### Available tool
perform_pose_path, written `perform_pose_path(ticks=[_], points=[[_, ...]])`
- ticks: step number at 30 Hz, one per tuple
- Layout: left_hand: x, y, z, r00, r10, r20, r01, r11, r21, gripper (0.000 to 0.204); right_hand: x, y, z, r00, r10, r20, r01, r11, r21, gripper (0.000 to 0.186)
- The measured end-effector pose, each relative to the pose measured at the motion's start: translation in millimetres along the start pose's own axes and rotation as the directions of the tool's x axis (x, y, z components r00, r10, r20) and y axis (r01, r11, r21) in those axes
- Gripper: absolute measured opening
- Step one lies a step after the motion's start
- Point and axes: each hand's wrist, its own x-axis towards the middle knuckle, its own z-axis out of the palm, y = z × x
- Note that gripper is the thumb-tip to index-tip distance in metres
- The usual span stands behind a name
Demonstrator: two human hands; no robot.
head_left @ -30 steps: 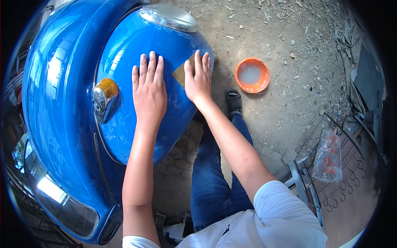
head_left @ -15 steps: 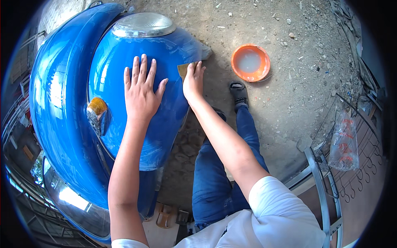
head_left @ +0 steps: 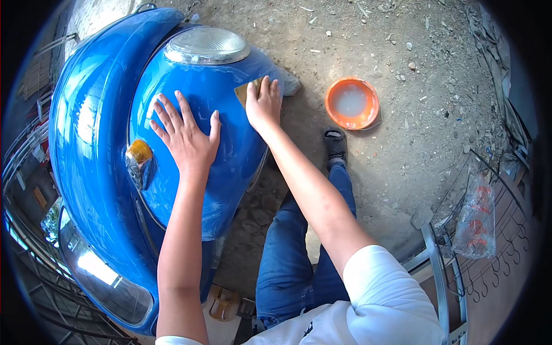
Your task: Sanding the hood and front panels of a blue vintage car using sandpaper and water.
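Observation:
A glossy blue car fender (head_left: 221,86) fills the space under my hands, with whitish smears on its paint and a round clear headlight (head_left: 207,46) at its far end. My left hand (head_left: 187,138) lies flat on the fender, fingers spread. Near the fender's right edge, my right hand (head_left: 264,106) presses a piece of tan sandpaper (head_left: 242,95) against the paint. Only a corner of the sandpaper shows; my fingers cover the rest. An amber turn-signal lamp (head_left: 138,152), with plastic wrap about its base, sits left of my left hand.
An orange bucket (head_left: 367,118) of cloudy water stands on the dirt floor (head_left: 414,98) to the right. The car's blue hood (head_left: 86,144) rises at the left, with the windshield (head_left: 106,276) nearer. A metal frame (head_left: 440,276) and a clear plastic bag (head_left: 476,224) are at lower right.
My left hand has shifted left and nearer across the fender, its fingers fanned wider. My right hand has moved slightly up the fender with the sandpaper. The whole view has tilted a little.

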Motion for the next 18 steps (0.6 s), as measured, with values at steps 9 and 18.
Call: perform_pose_path(ticks=[9,18], points=[[8.7,12.6,-4.0,1.000,-0.026,0.014,0.026,1.000,-0.005,0.069,14.0,-26.6,-21.2,0.996,-0.087,0.016,0.088,0.996,-0.024,0.082],[4.5,1.2,-0.8,0.997,-0.064,0.043,0.065,0.997,-0.027,0.057,19.6,-59.6,6.7,0.954,-0.297,0.029,0.298,0.954,-0.017,0.102]])
